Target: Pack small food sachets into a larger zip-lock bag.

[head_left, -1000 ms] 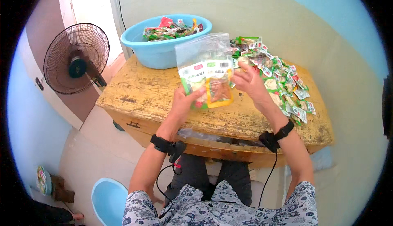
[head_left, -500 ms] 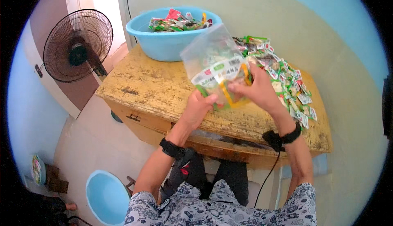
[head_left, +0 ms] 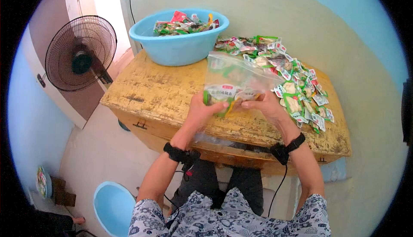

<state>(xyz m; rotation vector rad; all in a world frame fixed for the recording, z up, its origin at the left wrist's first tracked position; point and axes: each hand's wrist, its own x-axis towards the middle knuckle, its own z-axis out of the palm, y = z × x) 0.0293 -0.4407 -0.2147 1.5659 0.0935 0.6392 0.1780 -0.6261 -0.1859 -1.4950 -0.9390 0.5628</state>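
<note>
Between my two hands is a clear plastic bag (head_left: 241,73), its wide upper part spread out and tilted away from me. Low inside it lie small snack packets (head_left: 221,92) with white, green and yellow printing. My left hand (head_left: 201,111) is closed on the bag's lower left side, thumb across the front. At the lower right side my right hand (head_left: 271,107) grips it the same way, its thumb pointing inward. The fingers behind the bag are hidden. To the right, a loose pile of snack packets (head_left: 294,104) spreads over the worn yellow wooden table (head_left: 159,88).
A light blue basin (head_left: 174,50) heaped with packets stands at the table's back left. Left of the table is a black fan (head_left: 81,54). Another blue basin (head_left: 112,209) sits on the floor, near a person's foot (head_left: 78,220). A black cable (head_left: 278,189) hangs from my right wrist.
The bag has come down and turned, its top now leaning to the right. My right hand has moved lower, from the bag's upper right edge to its lower side.
</note>
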